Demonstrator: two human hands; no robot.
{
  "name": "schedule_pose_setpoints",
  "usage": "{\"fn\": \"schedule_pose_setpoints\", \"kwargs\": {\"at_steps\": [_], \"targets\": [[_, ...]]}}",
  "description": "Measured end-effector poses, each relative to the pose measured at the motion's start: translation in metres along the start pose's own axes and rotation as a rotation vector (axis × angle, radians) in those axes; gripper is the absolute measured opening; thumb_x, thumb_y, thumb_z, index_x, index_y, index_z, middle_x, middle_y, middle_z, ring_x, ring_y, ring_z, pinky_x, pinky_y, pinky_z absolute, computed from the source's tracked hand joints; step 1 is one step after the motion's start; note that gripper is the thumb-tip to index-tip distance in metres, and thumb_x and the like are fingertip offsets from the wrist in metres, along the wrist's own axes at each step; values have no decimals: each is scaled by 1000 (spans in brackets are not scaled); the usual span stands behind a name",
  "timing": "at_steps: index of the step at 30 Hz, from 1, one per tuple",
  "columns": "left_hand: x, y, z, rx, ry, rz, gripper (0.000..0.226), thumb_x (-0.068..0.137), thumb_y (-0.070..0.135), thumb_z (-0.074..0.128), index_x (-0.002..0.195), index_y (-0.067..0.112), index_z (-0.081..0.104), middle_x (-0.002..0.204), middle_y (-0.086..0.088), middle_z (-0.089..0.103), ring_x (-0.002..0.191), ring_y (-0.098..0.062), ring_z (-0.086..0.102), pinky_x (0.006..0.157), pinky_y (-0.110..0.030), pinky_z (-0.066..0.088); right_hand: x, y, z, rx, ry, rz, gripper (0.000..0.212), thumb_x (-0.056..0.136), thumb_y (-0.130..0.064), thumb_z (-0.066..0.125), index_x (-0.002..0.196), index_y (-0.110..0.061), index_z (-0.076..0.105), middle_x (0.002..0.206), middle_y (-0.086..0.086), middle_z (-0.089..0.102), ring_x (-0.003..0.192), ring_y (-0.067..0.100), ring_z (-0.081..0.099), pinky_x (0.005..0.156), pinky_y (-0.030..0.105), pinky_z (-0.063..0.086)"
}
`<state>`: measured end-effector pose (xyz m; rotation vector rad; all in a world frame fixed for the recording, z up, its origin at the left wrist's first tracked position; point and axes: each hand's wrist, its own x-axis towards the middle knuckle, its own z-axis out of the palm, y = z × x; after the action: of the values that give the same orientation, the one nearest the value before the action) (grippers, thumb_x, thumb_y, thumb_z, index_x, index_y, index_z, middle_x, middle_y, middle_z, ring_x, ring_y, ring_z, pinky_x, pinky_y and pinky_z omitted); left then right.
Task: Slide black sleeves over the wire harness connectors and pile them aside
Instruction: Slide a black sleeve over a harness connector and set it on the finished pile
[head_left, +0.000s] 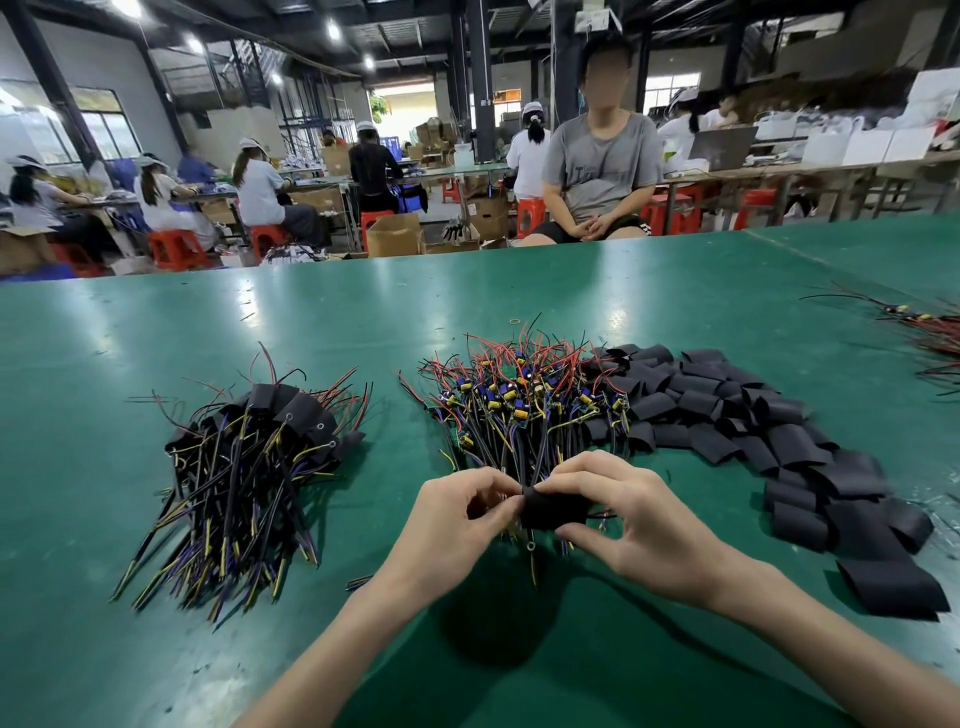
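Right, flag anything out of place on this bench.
Little stands out. One harness lies alone beside the left forearm, apart from the sleeved pile. A small yellow ring sits loose behind the bare pile. Nothing looks spilled or damaged.

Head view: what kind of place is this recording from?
Most likely a factory assembly floor for wire harnesses. A long green worktable holds a pile of unsleeved harnesses and loose black sleeves; behind, capped workers sit on red stools at similar benches among cardboard boxes.
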<state>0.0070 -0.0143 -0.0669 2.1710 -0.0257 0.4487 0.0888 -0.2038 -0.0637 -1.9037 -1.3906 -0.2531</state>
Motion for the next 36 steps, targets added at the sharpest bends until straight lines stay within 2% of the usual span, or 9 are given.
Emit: {"fn": "schedule_pose_setpoints", "kwargs": {"at_steps": [6, 11, 13, 15, 19, 22, 25, 28, 36], "targets": [[2, 4, -11, 145, 112, 68, 16, 83, 9, 70, 74, 22, 67, 64, 13, 57, 58, 0, 46, 57, -13, 35, 1, 6, 0, -169, 53, -22, 44, 82, -14, 72, 124, -10, 58, 125, -2, 55, 118, 12, 48, 103, 26, 37], [15, -5, -79, 451, 652, 131, 3, 82, 2, 69, 85, 3, 70, 79, -10, 68, 67, -18, 53, 67, -25, 40, 2, 23, -14, -366, 227, 183, 51, 85, -25, 64, 132, -10, 50, 134, 6, 49, 127, 22, 40, 109, 38, 30], [17, -18, -111, 577, 862, 35, 10, 87, 6, 65, 91, -2, 69, 84, -20, 67, 69, -21, 51, 67, -30, 39, 0, 32, -18, -433, 262, 308, 53, 84, -19, 68, 132, -9, 49, 132, 10, 50, 125, 27, 41, 106, 40, 29], [15, -36, -132, 652, 938, -130, 17, 92, 9, 59, 99, -4, 68, 93, -28, 63, 76, -33, 55, 71, -40, 42, -1, 41, -19, -499, 268, 454, 57, 83, -20, 67, 134, -10, 46, 134, 11, 47, 126, 27, 37, 105, 41, 28], [10, -66, -141, 696, 818, -440, 28, 93, 8, 52, 118, -3, 61, 107, -31, 54, 105, -44, 47, 88, -51, 42, -4, 58, -18, -659, 69, 744, 63, 89, -38, 54, 142, -15, 28, 141, 10, 30, 131, 26, 22, 106, 42, 23], [10, -71, -137, 739, 776, -476, 40, 89, 3, 54, 129, 0, 54, 116, -31, 48, 109, -45, 43, 92, -52, 38, -9, 68, -14, -693, -34, 821, 62, 91, -44, 46, 143, -17, 23, 145, 10, 22, 135, 26, 15, 110, 44, 19], [13, -69, -131, 793, 752, -334, 54, 80, -8, 54, 131, 9, 55, 122, -26, 47, 110, -43, 41, 94, -53, 36, -10, 76, -17, -662, -39, 800, 59, 94, -42, 43, 145, -20, 22, 153, 6, 16, 140, 25, 12, 113, 42, 15], [16, -74, -124, 877, 620, -231, 43, 78, -10, 55, 114, 9, 70, 124, -16, 55, 113, -39, 41, 95, -50, 36, -11, 85, -20, -635, -99, 703, 53, 97, -37, 40, 147, -26, 23, 156, -3, 15, 142, 19, 14, 114, 37, 13], [17, -90, -121, 913, 559, -343, 34, 97, 22, 44, 127, 20, 60, 146, -4, 41, 133, -28, 32, 111, -44, 21, -13, 89, -19, -692, -130, 569, 45, 97, -27, 38, 142, -28, 35, 135, -7, 42, 123, 15, 39, 104, 31, 28]]}}
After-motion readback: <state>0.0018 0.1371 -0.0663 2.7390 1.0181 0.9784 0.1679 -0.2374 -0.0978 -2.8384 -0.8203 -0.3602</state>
